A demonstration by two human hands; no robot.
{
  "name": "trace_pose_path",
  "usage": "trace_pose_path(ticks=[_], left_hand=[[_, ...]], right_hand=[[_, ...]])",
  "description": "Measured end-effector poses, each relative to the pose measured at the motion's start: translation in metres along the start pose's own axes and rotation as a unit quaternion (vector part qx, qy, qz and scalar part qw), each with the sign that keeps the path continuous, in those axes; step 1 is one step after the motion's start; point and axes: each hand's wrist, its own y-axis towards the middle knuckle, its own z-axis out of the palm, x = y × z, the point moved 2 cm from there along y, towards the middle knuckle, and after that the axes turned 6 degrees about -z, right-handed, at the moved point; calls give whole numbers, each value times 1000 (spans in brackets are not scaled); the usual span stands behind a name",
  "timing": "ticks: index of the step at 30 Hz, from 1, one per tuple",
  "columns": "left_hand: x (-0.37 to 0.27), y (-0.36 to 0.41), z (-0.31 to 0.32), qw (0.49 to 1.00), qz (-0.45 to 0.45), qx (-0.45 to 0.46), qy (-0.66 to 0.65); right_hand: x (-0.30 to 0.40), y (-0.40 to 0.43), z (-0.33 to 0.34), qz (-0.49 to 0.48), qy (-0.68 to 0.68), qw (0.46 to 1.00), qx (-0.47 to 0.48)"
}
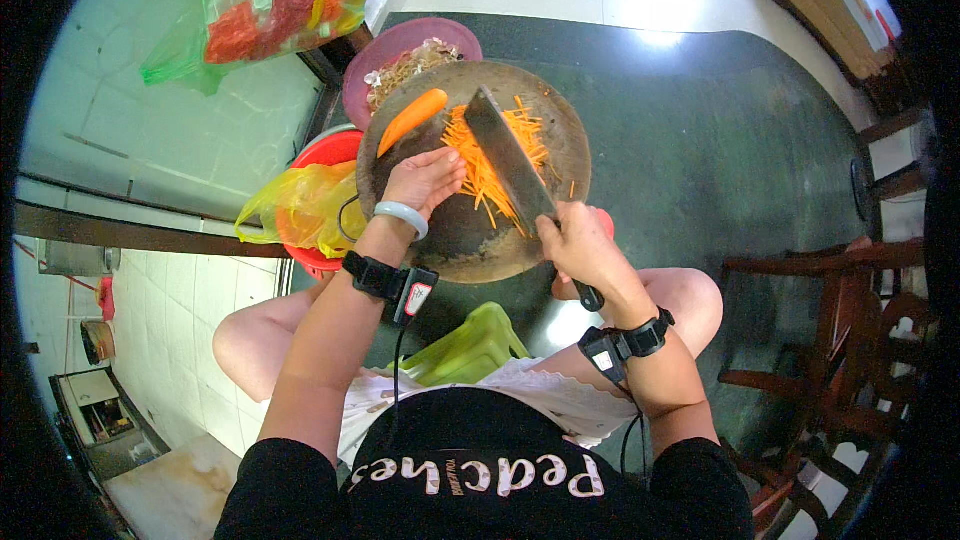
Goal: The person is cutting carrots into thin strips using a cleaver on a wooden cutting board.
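Note:
My right hand grips the black handle of a cleaver, whose broad blade lies over a pile of shredded carrot on a round wooden chopping board. At the left edge of the pile is my left hand, its fingers drawn together and bent; whether they pinch any shreds is not clear. A peeled carrot piece rests on the board's upper left, apart from the pile. Some loose shreds lie near the board's right side.
Behind the board stands a pink bowl with peelings. To its left, a yellow plastic bag hangs over a red basin. Filled plastic bags are at the upper left, a green plastic stool is beneath me, and wooden chairs stand right.

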Motion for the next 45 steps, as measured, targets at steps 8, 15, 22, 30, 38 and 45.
trace_pose_path(ticks=[8,15,22,30,38,45], left_hand=[[-15,-2,13,972,122,-60,194],[-24,-3,4,964,134,-84,212],[-42,7,27,994,15,86,-71],[-44,6,30,994,-2,100,-52],[-38,7,38,979,95,44,172],[-42,-2,66,797,301,17,523]], right_hand=[[-3,-3,-18,-4,-4,998,-62],[-1,-8,-25,9,119,992,-29],[-6,-15,-24,45,313,947,59],[-9,-11,-21,62,396,911,97],[-18,-7,-44,38,353,931,-87],[-23,-7,-47,25,330,935,-126]])
